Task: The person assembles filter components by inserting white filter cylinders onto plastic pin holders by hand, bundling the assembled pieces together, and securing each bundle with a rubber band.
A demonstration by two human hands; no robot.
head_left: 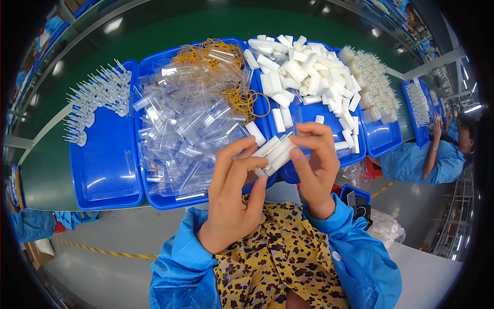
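There they are, white blocks point(278, 155) pinched between the fingers of your left hand point(230, 188) and right hand point(317, 167), by the near ends of two blue trays point(172, 203) heaped with clear plastic pieces point(185, 129), rubber bands point(248, 103) and loose blocks point(329, 74).

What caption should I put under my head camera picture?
Left-hand grip and right-hand grip holding white blocks by blue trays.

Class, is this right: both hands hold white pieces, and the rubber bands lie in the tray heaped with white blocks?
No: the head view shows the rubber bands in the tray of clear plastic pieces. The left hand and right hand do hold white pieces.
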